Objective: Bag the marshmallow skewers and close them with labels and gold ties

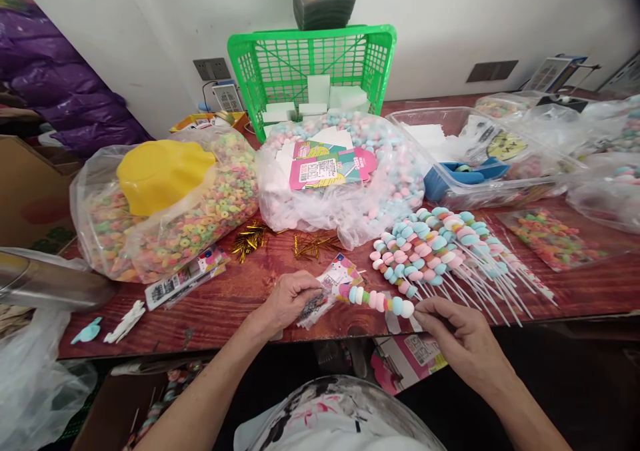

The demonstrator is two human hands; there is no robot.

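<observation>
My right hand (457,334) pinches one end of a candy skewer (377,301), strung with pink, blue, white and green pieces and held nearly level. The skewer's far end lies against a small printed plastic bag (340,274). At the edge of that bag, the thumb and fingers of my left hand (290,297) are closed; whether the skewer's tip is inside the bag I cannot tell. Just beyond my right hand lies a pile of finished candy skewers (425,251), their white sticks pointing toward me.
A bag of candy rings (215,217) with a yellow scoop-like piece (165,174) stands left. Centre back, a bag of marshmallows (395,157) carries printed cards (330,164). Behind it is a green basket (313,54). A clear tub (530,177) stands right. Gold twist ties (250,237) lie mid-table.
</observation>
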